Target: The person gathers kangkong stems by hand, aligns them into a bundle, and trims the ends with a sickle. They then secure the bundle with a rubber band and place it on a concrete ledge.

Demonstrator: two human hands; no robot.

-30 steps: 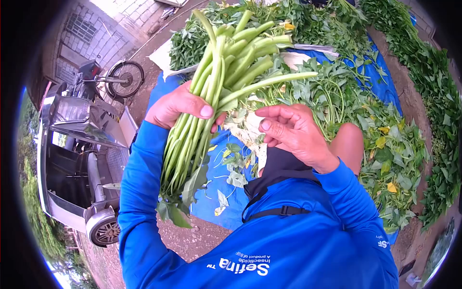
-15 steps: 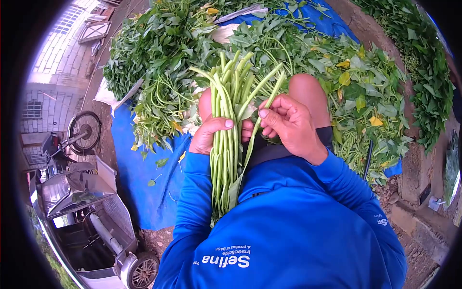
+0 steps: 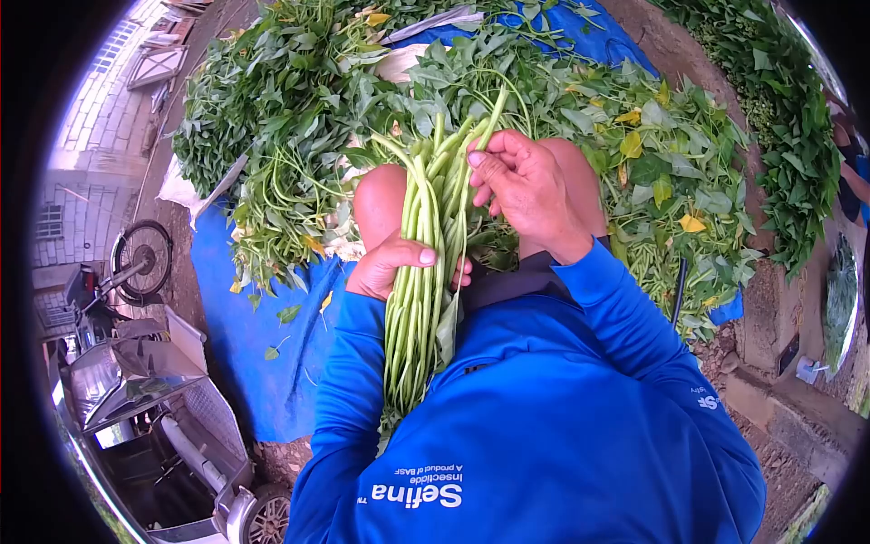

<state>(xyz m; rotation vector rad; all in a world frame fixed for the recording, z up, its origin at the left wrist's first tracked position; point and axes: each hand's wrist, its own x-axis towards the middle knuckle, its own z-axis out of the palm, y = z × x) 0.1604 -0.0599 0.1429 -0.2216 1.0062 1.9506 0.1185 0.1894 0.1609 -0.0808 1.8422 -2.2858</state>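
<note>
My left hand [image 3: 385, 267] is closed round a thick bundle of long green stems [image 3: 412, 308], its thumb lying across the front. The stems stand roughly upright between my knees, with their bare ends fanning out at the top and a few leaves low down near my shirt. At the bundle's upper right edge, my right hand [image 3: 530, 190] pinches a single green stem [image 3: 493, 116] between thumb and fingers. That stem lies close alongside the others. The fingers of my left hand behind the bundle are mostly hidden.
Heaps of leafy green vines [image 3: 290, 118] surround my knees on a blue tarp [image 3: 245, 335]. More greens [image 3: 793, 154] lie along the right side. A motorcycle with a sidecar [image 3: 172, 408] stands at the left. Part of another person [image 3: 852, 172] shows at the far right edge.
My right hand has moved up and left, bringing the single stem from out at the side against the bundle. My left hand keeps its hold. The view has shifted slightly.
</note>
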